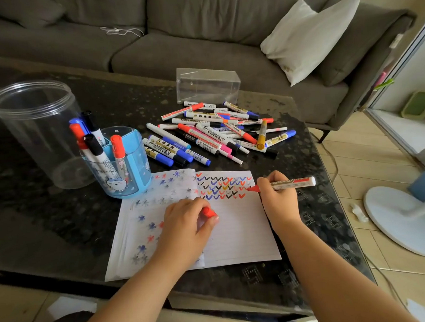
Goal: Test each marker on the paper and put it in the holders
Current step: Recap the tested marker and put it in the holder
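An open lined notebook (237, 231) lies on the dark table, its right page carrying rows of coloured check marks. My right hand (276, 198) grips a red whiteboard marker (291, 183), whose uncapped tip touches the right end of the check rows. My left hand (187, 220) rests on the notebook and pinches the marker's red cap (209, 212). A blue pen holder (123, 163) with several markers standing in it sits left of the notebook. A heap of loose markers (215, 133) lies behind the notebook.
A tall clear plastic jar (36, 125) stands behind the blue holder. A clear rectangular box (207, 86) sits beyond the marker heap. A grey sofa with a white pillow (308, 37) runs behind the table. A white fan base (404, 222) stands on the floor at right.
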`<state>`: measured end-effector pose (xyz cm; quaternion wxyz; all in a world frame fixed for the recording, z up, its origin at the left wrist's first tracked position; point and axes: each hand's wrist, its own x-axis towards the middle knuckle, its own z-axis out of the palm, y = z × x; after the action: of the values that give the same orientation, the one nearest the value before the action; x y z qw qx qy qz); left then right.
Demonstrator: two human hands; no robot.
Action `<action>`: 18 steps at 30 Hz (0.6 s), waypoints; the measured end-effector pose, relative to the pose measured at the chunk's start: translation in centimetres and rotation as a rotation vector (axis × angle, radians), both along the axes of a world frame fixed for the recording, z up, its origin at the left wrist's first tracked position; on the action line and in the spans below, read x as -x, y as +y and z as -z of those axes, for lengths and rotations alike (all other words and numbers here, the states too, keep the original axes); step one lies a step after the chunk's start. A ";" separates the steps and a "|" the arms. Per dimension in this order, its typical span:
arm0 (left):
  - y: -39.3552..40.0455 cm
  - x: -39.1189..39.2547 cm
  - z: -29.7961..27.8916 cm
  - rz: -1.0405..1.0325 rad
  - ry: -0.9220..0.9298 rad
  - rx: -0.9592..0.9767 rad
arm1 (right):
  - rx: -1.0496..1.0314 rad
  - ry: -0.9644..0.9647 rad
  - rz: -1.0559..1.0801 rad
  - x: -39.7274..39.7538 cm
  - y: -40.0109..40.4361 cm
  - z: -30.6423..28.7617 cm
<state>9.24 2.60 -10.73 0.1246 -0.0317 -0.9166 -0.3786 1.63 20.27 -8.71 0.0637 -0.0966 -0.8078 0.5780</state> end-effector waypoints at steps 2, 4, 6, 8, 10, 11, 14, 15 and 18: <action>0.1 0.0 -0.2 -0.005 0.002 0.013 | 0.000 -0.001 0.004 -0.1 -0.1 -0.1; 0.3 0.0 -0.3 -0.011 -0.002 0.036 | -0.003 -0.002 0.004 -0.2 -0.2 -0.2; 0.4 0.0 -0.3 -0.024 -0.028 0.057 | 0.001 -0.004 0.003 -0.3 -0.3 -0.2; 0.5 0.0 -0.3 -0.032 -0.030 0.079 | -0.005 -0.004 0.003 -0.2 -0.3 -0.2; 0.5 0.0 -0.5 -0.034 -0.040 0.092 | -0.012 -0.010 0.010 -0.3 -0.3 -0.3; 0.6 -0.1 -0.6 -0.031 -0.040 0.092 | -0.010 -0.012 0.016 -0.3 -0.3 -0.3; 0.6 -0.1 -0.8 -0.042 -0.046 0.083 | -0.005 -0.007 0.032 -0.4 -0.4 -0.4; 0.7 -0.1 -0.9 -0.048 -0.049 0.083 | -0.008 -0.006 0.031 -0.4 -0.4 -0.4; 0.6 0.0 -0.8 -0.048 -0.061 0.087 | -0.001 -0.015 0.024 -0.4 -0.3 -0.5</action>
<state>9.24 3.23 -9.96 0.1043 -0.0037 -0.9361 -0.3359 2.04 19.93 -8.20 0.0647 -0.1107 -0.8074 0.5759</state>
